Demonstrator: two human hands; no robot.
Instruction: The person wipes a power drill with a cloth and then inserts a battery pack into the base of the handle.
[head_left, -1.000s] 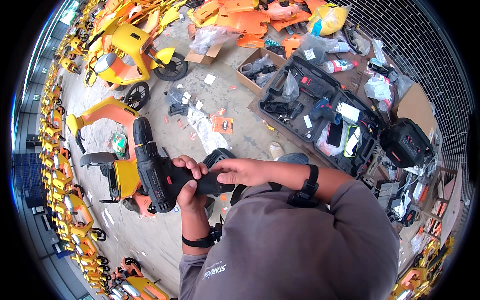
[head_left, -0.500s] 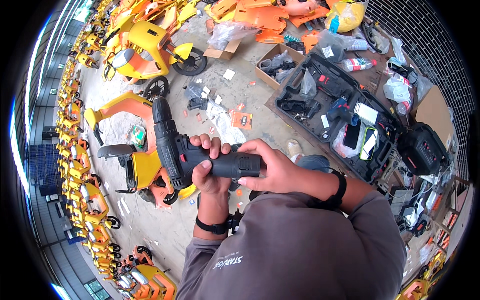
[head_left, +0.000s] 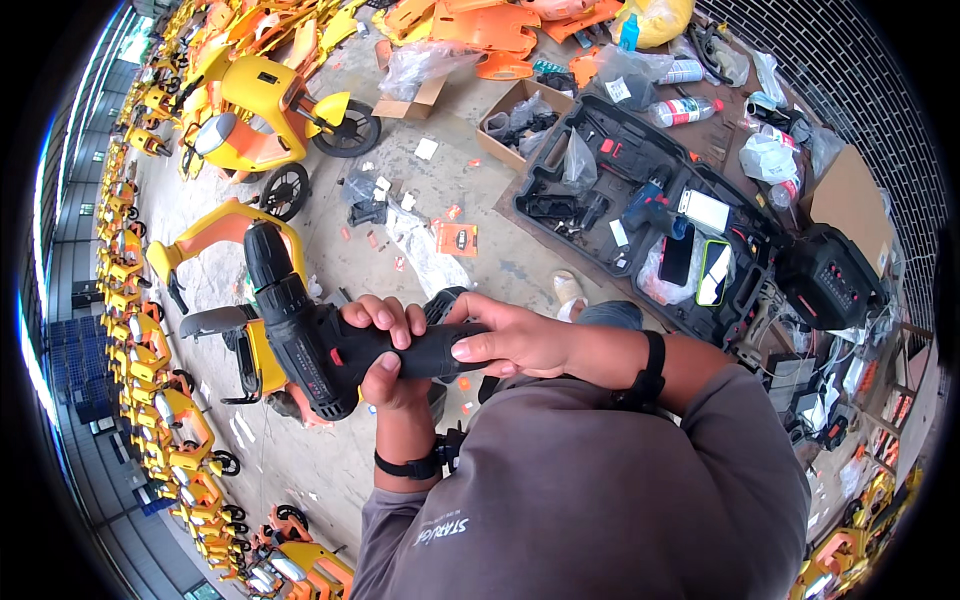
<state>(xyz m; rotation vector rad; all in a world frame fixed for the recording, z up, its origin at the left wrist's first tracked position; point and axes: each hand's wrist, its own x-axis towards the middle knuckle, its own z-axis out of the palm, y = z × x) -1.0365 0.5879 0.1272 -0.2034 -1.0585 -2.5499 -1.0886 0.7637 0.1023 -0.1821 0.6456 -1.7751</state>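
Note:
A black cordless drill (head_left: 300, 325) is held in front of my chest, its chuck pointing up and left. My left hand (head_left: 385, 350) wraps around the drill's handle from below. My right hand (head_left: 505, 338) grips the battery end of the handle, fingers laid along it. Both wrists wear black bands. Below the drill, on the concrete floor, stands a yellow and orange scooter frame (head_left: 215, 240) with a grey footboard.
An open black tool case (head_left: 640, 215) with tools, a phone and bags lies on the floor to the right. A cardboard box (head_left: 520, 115), a yellow scooter (head_left: 270, 110) and orange plastic parts (head_left: 470, 25) sit farther off. Rows of yellow scooters (head_left: 150, 400) line the left side.
Both hands stay on the drill. The view has shifted, so the drill and hands sit a little lower and more to the right in the picture.

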